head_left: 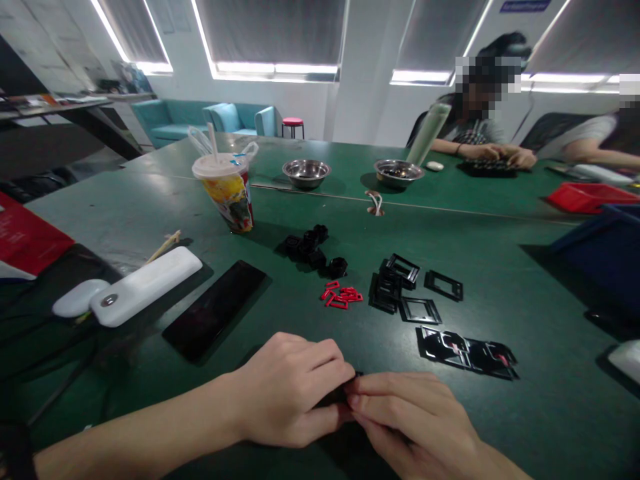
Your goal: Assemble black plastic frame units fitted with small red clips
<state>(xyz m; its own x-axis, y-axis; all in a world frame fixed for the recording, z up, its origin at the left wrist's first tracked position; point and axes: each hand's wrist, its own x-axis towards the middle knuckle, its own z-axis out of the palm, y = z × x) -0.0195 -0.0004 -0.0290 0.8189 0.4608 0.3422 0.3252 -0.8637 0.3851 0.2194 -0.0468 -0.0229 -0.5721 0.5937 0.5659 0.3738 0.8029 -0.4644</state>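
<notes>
My left hand [300, 390] and my right hand [415, 413] meet low over the table, fingertips pressed together around a small black part [358, 375]. Only a sliver of that part shows; my fingers hide the rest. Just beyond lie several small red plastic clips [343, 295] in a loose group. Behind them sits a cluster of black plastic pieces [311, 247]. Several black rectangular frames [421, 311] are heaped to the right of the clips. Nearer my right hand, black assembled-looking pieces [467, 352] with red bits on them lie in a row.
Left of my hands lie a dark phone [216, 310] and a white elongated device [147, 285]. A drink cup [227, 193] with a straw stands behind. Two metal bowls [307, 173] are farther back. At right are a blue bin [600, 247] and a red tray [593, 198]; people sit opposite.
</notes>
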